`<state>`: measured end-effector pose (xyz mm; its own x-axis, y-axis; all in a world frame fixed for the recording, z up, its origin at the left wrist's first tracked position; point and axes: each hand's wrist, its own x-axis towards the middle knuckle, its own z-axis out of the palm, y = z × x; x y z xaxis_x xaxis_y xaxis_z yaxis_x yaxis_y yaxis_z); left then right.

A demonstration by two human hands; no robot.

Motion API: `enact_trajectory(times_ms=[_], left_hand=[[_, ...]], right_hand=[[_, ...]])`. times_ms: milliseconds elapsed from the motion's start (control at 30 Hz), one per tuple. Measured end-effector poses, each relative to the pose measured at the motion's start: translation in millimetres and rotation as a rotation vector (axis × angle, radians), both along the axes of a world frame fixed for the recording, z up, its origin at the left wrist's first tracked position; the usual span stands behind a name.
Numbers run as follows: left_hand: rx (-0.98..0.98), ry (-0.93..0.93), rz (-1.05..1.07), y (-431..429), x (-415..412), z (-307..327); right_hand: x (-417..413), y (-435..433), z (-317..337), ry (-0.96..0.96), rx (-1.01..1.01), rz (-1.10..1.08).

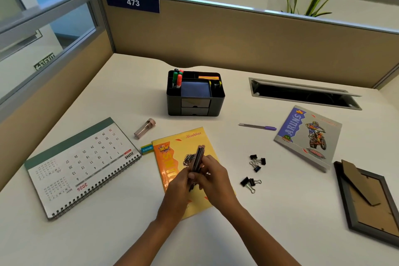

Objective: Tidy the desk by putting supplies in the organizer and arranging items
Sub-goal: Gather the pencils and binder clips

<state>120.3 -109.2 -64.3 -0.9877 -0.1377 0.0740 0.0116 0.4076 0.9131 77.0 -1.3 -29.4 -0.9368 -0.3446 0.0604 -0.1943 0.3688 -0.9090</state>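
Surface: a cream bench [121,97] enclosed by tan partition panels [237,34]; a blue plate marked 473 [132,2] is fixed to the rear panel, with windows and plants behind it.

Left zone: a spiral-bound calendar [82,166] lies flat. Just beyond its right corner are a pinkish sharpener [144,128] and a small eraser box [146,148], the latter touching the yellow notebook [183,170].

Centre zone: the black organizer [195,93] stands toward the rear, holding markers [178,79] upright in its left compartment and a blue pad in the middle one. Above the yellow notebook, the left hand [180,185] and right hand [216,177] are both closed around a bundle of pencils [199,157], held clear of the bench.

Right zone: binder clips [255,162] lie loose beside the hands. A purple pen [258,127] lies between the organizer and a grey notebook [311,136]. An open cable hatch [302,93] sits behind. A picture frame [367,203] lies face down at the edge
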Motion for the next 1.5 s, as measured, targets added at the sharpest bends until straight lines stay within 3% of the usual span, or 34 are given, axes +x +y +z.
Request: enact_trajectory(times_ms=[133,300,533,800,967,1100,1167,1233,1500], left_hand=[[0.089,0.016,-0.025,4,-1,5],[0.427,-0.022,-0.139,-6,-9,12],[0.519,-0.032,-0.341,-15,-24,28],[0.265,0.166,-0.220,-22,-53,35],[0.125,0.054,-0.050,-31,-78,19],[-0.294,-0.182,-0.060,-34,-89,-9],[-0.603,-0.142,-0.074,-32,-89,-28],[-0.781,-0.109,-0.075,-27,-88,-39],[-0.848,-0.103,-0.032,-22,-88,-40]], right_hand=[[-6,7,6,-0.077,-0.070,0.057],[-27,24,29,-0.222,-0.332,0.297],[-50,27,48,-0.255,-0.296,0.398],[-63,11,52,-0.016,-0.132,0.264],[-98,-3,76,0.182,-0.130,0.163],[-145,-27,93,0.291,-0.199,-0.039],[-170,-46,97,0.308,-0.210,-0.130],[-192,-67,95,0.305,-0.177,-0.171],[-229,-123,56,0.279,0.055,-0.062]])
